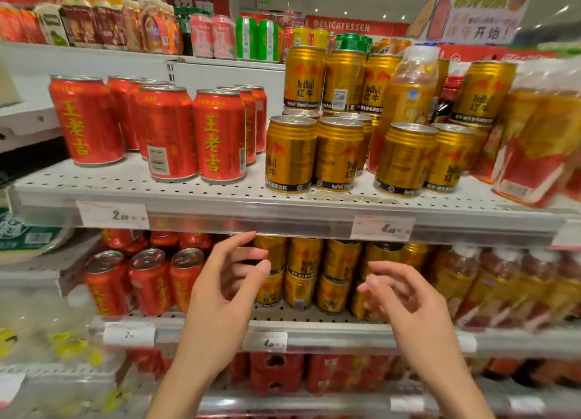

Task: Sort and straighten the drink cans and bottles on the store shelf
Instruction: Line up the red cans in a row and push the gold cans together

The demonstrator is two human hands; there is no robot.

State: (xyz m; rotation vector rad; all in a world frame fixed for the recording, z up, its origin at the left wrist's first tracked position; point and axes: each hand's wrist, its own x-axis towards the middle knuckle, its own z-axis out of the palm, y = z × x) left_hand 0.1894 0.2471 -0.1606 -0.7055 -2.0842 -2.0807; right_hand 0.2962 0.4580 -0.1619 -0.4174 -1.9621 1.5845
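Below the shelf (pixel 283 211) edge, I see the left hand (pixel 226 286) and right hand (pixel 405 299) open, fingers loosely curled, empty. Red cans (pixel 217 135) and gold cans (pixel 338 154) stand upright on it.

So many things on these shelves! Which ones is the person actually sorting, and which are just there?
Part of the job:
- red cans
- gold cans
- amber bottle standing among the gold cans
- left hand and right hand, both empty

Just there:
- price tags
- hanging sign
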